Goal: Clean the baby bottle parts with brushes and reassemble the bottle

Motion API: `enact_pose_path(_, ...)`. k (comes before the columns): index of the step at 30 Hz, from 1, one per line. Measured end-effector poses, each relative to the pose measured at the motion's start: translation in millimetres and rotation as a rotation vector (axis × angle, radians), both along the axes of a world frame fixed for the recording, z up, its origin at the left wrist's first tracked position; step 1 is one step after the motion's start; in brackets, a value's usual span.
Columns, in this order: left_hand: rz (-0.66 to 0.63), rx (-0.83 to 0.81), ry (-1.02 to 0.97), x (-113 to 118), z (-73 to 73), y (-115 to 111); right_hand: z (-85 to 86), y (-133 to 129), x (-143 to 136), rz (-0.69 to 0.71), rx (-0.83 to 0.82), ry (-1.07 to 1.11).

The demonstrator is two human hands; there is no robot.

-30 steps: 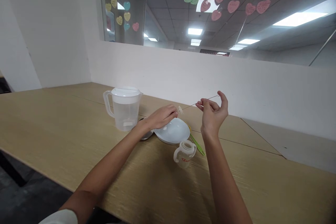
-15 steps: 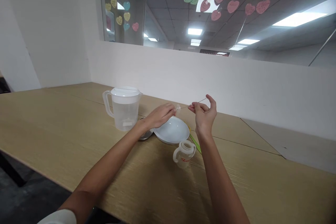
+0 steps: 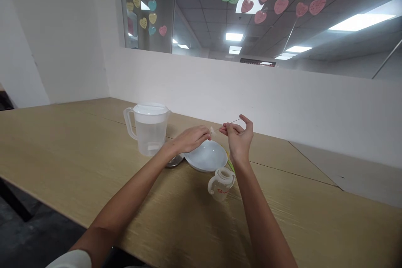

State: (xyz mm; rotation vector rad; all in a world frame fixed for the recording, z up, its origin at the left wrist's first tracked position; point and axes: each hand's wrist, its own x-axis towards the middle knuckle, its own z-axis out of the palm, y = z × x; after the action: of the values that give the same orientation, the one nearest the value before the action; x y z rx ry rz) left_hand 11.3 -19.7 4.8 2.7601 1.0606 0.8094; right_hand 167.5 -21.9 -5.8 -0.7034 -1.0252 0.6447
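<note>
Above a white bowl [image 3: 207,160], my left hand [image 3: 195,137] is closed, its fingertips pinching a small clear piece [image 3: 212,130] that looks like soft plastic. My right hand [image 3: 241,140] pinches a thin wire-like rod [image 3: 236,120] between thumb and fingers, with one finger raised along its far end. The rod's near end reaches to the clear piece; whether it goes inside is too small to tell. Below my right hand stands a small translucent two-handled cup [image 3: 221,187] with red lettering, open at the top.
A lidded clear pitcher [image 3: 151,136] stands left of my left hand. Beside the bowl lies a shiny metal dish [image 3: 175,161], partly hidden by my forearm. A green and yellow utensil [image 3: 231,165] lies behind the cup. The wooden table [image 3: 78,155] meets a white wall.
My right hand has moved a little left, bringing the rod closer to my left hand and the clear piece. My left hand stays almost where it was.
</note>
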Motion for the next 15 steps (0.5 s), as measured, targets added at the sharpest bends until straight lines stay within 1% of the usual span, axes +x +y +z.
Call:
enact_pose_path(5,-0.022,0.01,0.02,1.3,-4.0,3.1,-0.3,-1.8,-2.6,-0.034,0.016,-0.118)
enact_pose_path(10,-0.019,0.018,0.028,1.5,-4.1,3.7,-3.8,0.2,-3.1,-0.055,-0.018,-0.217)
enact_pose_path(15,-0.021,0.017,0.03,1.4,-3.0,3.1,-0.8,-4.3,-3.1,-0.083,-0.034,-0.284)
